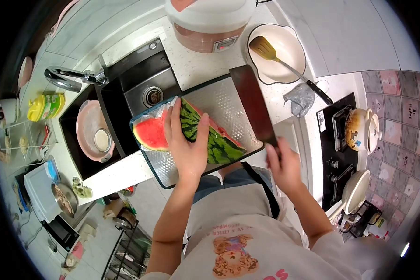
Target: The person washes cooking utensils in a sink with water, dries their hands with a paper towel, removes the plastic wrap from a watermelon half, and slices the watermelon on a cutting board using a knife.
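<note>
A piece of watermelon with striped green rind lies on a textured metal cutting board with a dark rim. My left hand rests on it, fingers spread, thumb on the rind. Left of that hand is another watermelon piece, red flesh showing, with clear plastic wrap around it. My right hand is closed on the handle of a cleaver. The wide dark blade is over the right part of the board, to the right of the watermelon and apart from it.
Behind the board are a black sink with a pink basin, a faucet and a rice cooker. A white pan with a spatula stands at the back right. A stove holding pots is at the right.
</note>
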`<state>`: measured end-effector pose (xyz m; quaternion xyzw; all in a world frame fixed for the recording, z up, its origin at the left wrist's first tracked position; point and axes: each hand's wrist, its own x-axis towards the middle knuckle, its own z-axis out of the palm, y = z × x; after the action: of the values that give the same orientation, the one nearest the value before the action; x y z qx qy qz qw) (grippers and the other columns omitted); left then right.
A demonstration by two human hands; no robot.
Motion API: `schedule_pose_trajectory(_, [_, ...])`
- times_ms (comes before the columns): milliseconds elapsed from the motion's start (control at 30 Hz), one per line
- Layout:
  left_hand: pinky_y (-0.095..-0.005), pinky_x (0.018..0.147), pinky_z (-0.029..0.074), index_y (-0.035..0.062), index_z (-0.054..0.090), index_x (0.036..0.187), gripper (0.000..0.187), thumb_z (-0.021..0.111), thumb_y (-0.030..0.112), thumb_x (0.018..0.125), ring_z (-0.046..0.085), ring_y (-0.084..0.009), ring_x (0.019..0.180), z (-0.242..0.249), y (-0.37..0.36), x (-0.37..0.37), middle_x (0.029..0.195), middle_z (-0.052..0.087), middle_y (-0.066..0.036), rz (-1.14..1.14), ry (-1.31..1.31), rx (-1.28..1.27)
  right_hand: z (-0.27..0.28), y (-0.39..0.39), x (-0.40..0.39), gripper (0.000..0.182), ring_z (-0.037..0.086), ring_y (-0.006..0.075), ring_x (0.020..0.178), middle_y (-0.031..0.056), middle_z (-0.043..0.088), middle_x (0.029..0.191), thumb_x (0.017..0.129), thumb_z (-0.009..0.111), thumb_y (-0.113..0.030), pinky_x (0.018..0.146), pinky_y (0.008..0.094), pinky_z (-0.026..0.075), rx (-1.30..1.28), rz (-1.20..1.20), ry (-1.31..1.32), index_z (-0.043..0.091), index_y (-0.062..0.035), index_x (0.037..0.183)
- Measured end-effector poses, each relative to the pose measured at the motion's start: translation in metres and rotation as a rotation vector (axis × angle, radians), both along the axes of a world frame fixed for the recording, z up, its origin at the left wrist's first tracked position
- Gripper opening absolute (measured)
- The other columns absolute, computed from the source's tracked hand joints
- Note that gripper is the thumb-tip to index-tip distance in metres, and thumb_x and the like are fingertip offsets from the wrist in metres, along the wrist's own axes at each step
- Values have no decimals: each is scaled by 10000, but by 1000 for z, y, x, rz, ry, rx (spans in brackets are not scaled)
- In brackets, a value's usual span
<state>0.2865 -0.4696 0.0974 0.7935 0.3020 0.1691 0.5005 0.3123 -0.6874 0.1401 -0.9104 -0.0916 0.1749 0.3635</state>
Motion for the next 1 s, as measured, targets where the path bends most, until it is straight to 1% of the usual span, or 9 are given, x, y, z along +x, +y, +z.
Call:
schedule_pose_trajectory(67, [-443,1034,343,46,434,1375,626,677,311,862,428,-407,1246,1,-5,-2,1365,404,-262,-2,1,39,40,-15,-15,192,581,312,529,138,587,631,909,613,-142,491,384,458,-62,86,-73,544,-2,1022])
schedule_pose_trajectory(133, [-454,1043,330,57,417,1391,641,675,312,862,411,-414,1260,3,-12,-2,1380,384,-266,-12,9,67,74,-21,-27,209,576,292,511,134,588,650,885,639,-113,464,369,453,-93,212,-79,569,18,1033])
schedule_pose_trajectory(200, [-463,1053,313,65,397,1408,656,671,310,865,395,-417,1270,4,-17,-1,1389,374,-263,-21,18,87,92,-22,-34,220,573,271,503,125,583,659,866,656,-93,448,358,454,-111,314,-110,574,33,1028])
schedule_pose_trajectory(233, [-467,1065,292,76,370,1426,660,661,287,872,372,-417,1284,5,-19,-2,1411,341,-257,-50,36,103,99,-23,-36,240,570,249,503,108,574,671,849,675,-89,433,336,451,-153,373,-116,573,39,1025])
schedule_pose_trajectory(333, [-472,1066,287,78,358,1434,655,651,265,878,364,-416,1287,4,-26,-3,1424,321,-253,-59,19,117,104,-21,-41,256,570,229,507,88,572,683,835,691,-93,431,329,448,-192,385,-146,577,33,1027])
schedule_pose_trajectory(567, [-428,1058,304,32,346,1429,636,630,226,893,388,-373,1275,4,-29,-4,1414,337,-228,-58,-5,131,100,-26,-47,261,556,195,493,70,543,658,833,695,-106,401,324,410,-180,327,-111,571,32,1017])
schedule_pose_trajectory(667, [-427,1060,301,24,342,1428,624,619,188,893,388,-368,1277,2,-29,-6,1412,340,-227,-65,-20,122,103,-26,-47,251,555,186,491,59,528,645,837,693,-120,393,324,404,-177,348,-101,569,28,997])
schedule_pose_trajectory(900, [-432,1072,289,9,332,1429,626,580,89,859,366,-375,1302,-1,-32,-8,1412,341,-236,-104,-42,148,115,-26,-43,247,563,169,489,45,509,632,831,676,-153,375,309,405,-301,438,-95,557,20,961])
schedule_pose_trajectory(1000, [-435,1077,283,8,329,1429,634,572,87,848,363,-380,1305,-1,-34,-8,1408,344,-240,-118,-42,176,121,-25,-41,231,566,166,485,45,506,627,822,660,-139,366,307,404,-354,489,-80,545,20,945])
